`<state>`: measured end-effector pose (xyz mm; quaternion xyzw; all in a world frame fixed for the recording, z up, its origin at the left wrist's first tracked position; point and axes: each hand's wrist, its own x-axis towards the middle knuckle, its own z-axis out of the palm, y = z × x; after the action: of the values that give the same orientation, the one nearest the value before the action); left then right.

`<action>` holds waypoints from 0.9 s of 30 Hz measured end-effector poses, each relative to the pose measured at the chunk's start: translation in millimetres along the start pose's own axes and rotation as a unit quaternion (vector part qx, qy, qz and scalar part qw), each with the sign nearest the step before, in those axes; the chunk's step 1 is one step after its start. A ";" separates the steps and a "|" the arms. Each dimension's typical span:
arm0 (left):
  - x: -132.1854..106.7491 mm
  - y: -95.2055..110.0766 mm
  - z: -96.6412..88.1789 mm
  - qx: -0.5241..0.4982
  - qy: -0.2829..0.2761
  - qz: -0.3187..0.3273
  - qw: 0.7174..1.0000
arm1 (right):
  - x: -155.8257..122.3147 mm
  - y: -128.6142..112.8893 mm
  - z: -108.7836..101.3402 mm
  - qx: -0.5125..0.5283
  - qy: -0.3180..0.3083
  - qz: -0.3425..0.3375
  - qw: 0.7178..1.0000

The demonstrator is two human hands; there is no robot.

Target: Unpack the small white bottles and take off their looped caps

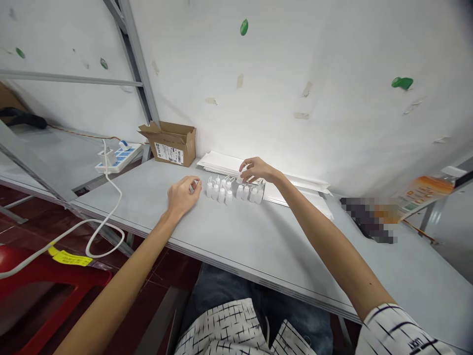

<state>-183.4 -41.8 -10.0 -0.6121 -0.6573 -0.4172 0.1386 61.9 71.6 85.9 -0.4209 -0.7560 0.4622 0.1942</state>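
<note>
Head view, and it's all little white bottles (229,198) between and around the two hands. One bunch stands just to the right of the left grip (183,195), and another bunch stands right below the fingers of the right grip (259,169), all of it on the grey surface (236,241). Several of the ones nearer the left grip have thin loops or tips sticking up top.

The left grip rests beside its bunch with the fingers curled and the thumb up near the forefinger; honestly can't tell if it's pinching something tiny. The right grip is up over its bunch, fingers bent, with something white by the fingertips. Can't tell if that's actually grasped, since the stuff behind is white too.

That stuff is a stack of white sheets (214,161), lying beyond the right grip and running off to its right. Beyond the left grip there's an open cardboard box (190,148), and off to the left of that same grip a power strip (127,155) with a white cable (117,192) looping down. Way out right of the right grip: a dark pixelated blob (364,219).
</note>
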 end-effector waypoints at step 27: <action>-0.4 -2.9 3.1 0.018 -0.013 0.011 1.000 | 8.2 -14.2 33.6 -0.357 0.005 0.002 0.934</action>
<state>-184.9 -39.6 -13.3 -0.6221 -0.6599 -0.3954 0.1456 27.8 57.2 80.6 -0.4662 -0.8694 0.1602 0.0341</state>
